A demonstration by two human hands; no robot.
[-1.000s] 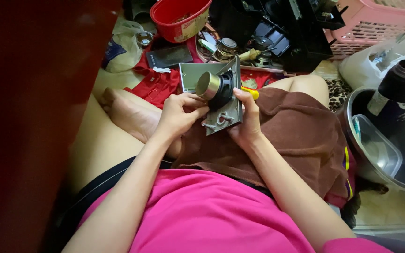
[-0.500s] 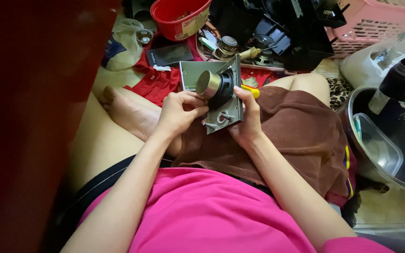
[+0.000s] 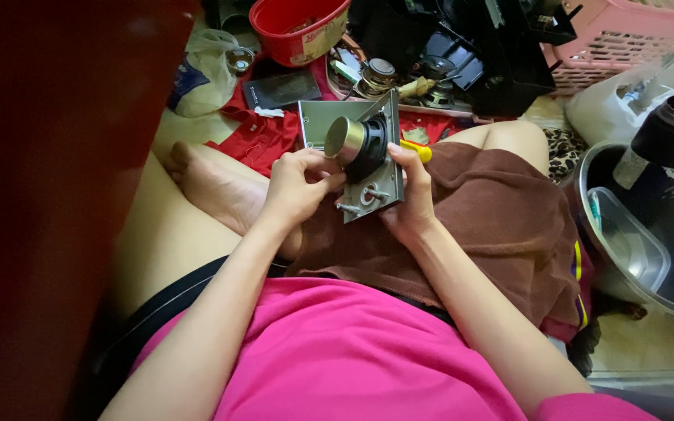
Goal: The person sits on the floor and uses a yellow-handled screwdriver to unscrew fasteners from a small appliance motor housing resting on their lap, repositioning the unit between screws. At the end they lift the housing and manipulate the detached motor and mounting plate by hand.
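Note:
A small loudspeaker [image 3: 356, 144] with a round metal magnet is mounted on a grey square plate [image 3: 380, 191] that I hold tilted over my lap. My left hand [image 3: 298, 183] grips the plate's left side, fingertips touching the speaker's magnet. My right hand [image 3: 411, 195] clasps the plate's right edge, thumb against its face. Two screws stick out of the plate's lower part. A yellow tool handle [image 3: 417, 150] shows just behind my right hand. A brown cloth [image 3: 501, 226] covers my lap under the plate.
A red bowl [image 3: 298, 27] stands at the back, with loose speakers [image 3: 377, 76] and black parts [image 3: 470, 54] beside it. A pink basket [image 3: 633, 35] is at the back right. A metal pot [image 3: 641, 226] and dark cylinder [image 3: 668, 144] stand right. A dark red panel [image 3: 40, 195] fills the left.
The plate with the speaker has stayed almost in place; my hands have only shifted their fingers slightly on it.

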